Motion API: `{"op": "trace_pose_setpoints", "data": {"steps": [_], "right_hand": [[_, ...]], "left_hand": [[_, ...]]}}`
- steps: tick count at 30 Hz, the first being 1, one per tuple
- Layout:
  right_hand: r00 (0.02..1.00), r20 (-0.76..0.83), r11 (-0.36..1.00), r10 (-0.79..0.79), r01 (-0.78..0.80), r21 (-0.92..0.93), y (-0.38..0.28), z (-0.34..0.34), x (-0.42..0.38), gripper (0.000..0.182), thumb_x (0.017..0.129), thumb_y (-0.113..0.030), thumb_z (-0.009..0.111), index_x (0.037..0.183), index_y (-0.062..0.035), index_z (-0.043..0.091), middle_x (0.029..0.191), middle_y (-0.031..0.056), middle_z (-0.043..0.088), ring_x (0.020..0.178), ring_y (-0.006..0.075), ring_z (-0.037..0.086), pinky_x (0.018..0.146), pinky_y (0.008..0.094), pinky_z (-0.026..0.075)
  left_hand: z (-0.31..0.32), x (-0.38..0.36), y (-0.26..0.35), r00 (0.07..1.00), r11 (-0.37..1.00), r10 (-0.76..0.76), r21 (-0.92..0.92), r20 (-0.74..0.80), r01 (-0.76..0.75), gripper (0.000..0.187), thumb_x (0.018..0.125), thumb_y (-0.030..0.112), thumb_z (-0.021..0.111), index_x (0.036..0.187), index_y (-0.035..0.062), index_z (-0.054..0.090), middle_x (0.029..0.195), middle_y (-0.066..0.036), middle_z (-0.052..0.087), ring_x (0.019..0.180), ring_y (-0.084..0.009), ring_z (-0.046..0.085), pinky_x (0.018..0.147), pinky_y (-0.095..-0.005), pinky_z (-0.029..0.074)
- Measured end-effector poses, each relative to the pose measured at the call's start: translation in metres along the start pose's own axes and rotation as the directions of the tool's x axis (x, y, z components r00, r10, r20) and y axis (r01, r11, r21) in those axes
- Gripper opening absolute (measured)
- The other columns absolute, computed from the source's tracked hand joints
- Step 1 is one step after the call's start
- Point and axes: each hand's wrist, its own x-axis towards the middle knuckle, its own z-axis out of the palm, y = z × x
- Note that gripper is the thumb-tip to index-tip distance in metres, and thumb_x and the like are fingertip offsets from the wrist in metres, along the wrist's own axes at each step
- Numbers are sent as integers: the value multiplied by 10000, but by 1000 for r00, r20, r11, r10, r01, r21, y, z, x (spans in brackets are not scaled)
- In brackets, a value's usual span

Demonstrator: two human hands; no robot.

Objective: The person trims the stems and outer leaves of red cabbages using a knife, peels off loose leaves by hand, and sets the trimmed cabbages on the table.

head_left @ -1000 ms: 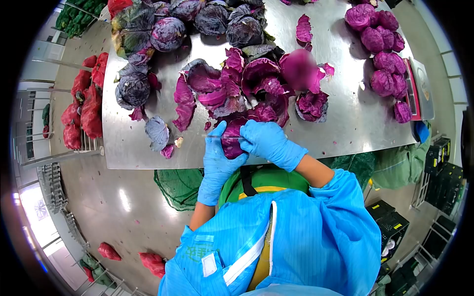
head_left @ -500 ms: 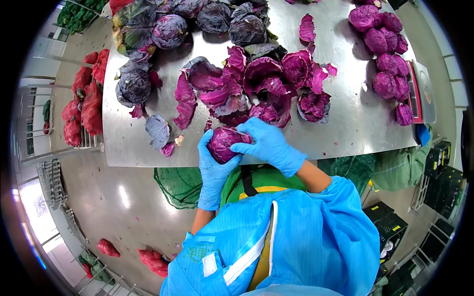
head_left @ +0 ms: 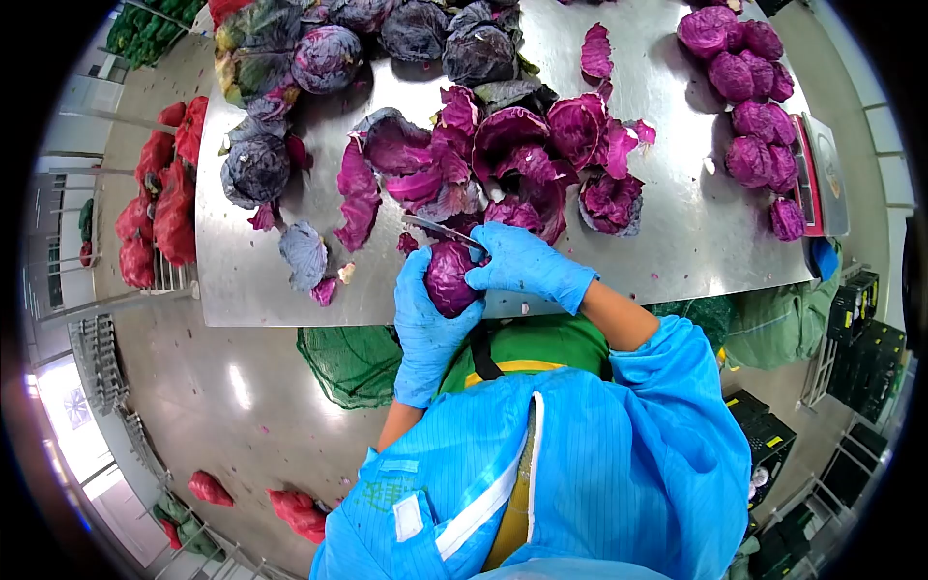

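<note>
A peeled red cabbage (head_left: 450,277) rests in my left hand (head_left: 425,324), whose blue-gloved fingers cup its left and lower sides at the table's front edge. My right hand (head_left: 532,263), also gloved in blue, is closed around a knife (head_left: 437,228). The blade points left across the top of the cabbage, and the handle is hidden in the fist. Right-hand fingers touch the cabbage's right side. Just beyond lies a heap of loose purple cabbage leaves (head_left: 425,159).
Untrimmed dark cabbages (head_left: 256,169) crowd the left and back of the steel table (head_left: 677,246). Peeled cabbages (head_left: 764,159) are lined up at the right beside a red-edged tray (head_left: 822,184). Red mesh sacks (head_left: 174,213) stand left; black crates (head_left: 875,358) stand right.
The knife blade now shows above the cabbage, pointing left. My right hand has shifted slightly up, and the cabbage has turned in my left hand.
</note>
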Motion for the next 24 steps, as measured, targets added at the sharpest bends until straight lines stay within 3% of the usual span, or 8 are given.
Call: {"op": "trace_pose_setpoints", "data": {"steps": [2,5,6,15,18,19,21,24], "right_hand": [[999,0,998,37,-37,-57,-11,-2,-5,399,717,-389,660,874,-34,567,833,148,576,745,311,612,684,417,500],[969,-195,931,-154,77,-358,-6,22,-6,336,752,-368,615,835,-46,568,812,133,590,726,315,620,635,429,513],[983,-153,921,-99,32,-389,-11,22,-8,310,775,-354,582,832,-50,567,827,136,595,735,324,623,620,442,521],[926,-354,926,-133,-11,-377,-10,31,-12,200,734,-256,586,774,-60,593,751,154,622,671,355,630,599,475,509],[928,-368,926,57,-187,-328,20,24,-13,213,722,-244,572,813,-56,612,797,183,617,703,361,633,627,479,510],[920,-392,931,11,-152,-332,40,24,-19,218,727,-251,570,806,-50,605,800,193,613,705,377,626,634,481,509],[925,-375,931,61,-188,-312,56,28,-30,207,737,-246,583,805,-51,593,828,173,614,732,365,622,638,472,505],[830,-552,953,-81,-98,-286,54,37,-37,149,751,-196,607,791,-63,554,779,147,575,716,349,593,628,438,491]], "left_hand": [[0,1,1,1000,1000,-9,2,-1,9,855,570,215,817,1298,35,406,1236,-189,490,1123,-347,515,956,-417,434],[2,3,5,1000,1000,-7,2,-11,7,844,563,203,813,1285,33,409,1231,-188,491,1124,-353,507,956,-425,428],[2,3,6,1000,1000,-3,3,-17,3,840,561,199,811,1280,32,411,1230,-188,492,1124,-355,504,957,-428,426],[4,-5,5,999,998,33,49,-24,-32,863,572,188,822,1292,18,377,1269,-197,454,1165,-344,483,988,-411,406],[2,-11,-1,985,969,-160,-200,-61,145,874,594,161,835,1315,21,361,1285,-173,439,1187,-289,471,1010,-380,396],[3,-14,-16,979,944,-179,-296,-95,144,900,609,131,843,1346,31,338,1287,-149,425,1186,-251,460,1027,-371,390],[3,-18,-30,928,716,-368,-654,-57,244,946,591,103,854,1371,51,322,1285,-140,417,1183,-246,455,1022,-375,406],[1,-21,-32,942,623,-329,-765,-68,163,954,597,113,853,1381,64,313,1289,-136,422,1181,-264,469,1000,-400,441]]}}
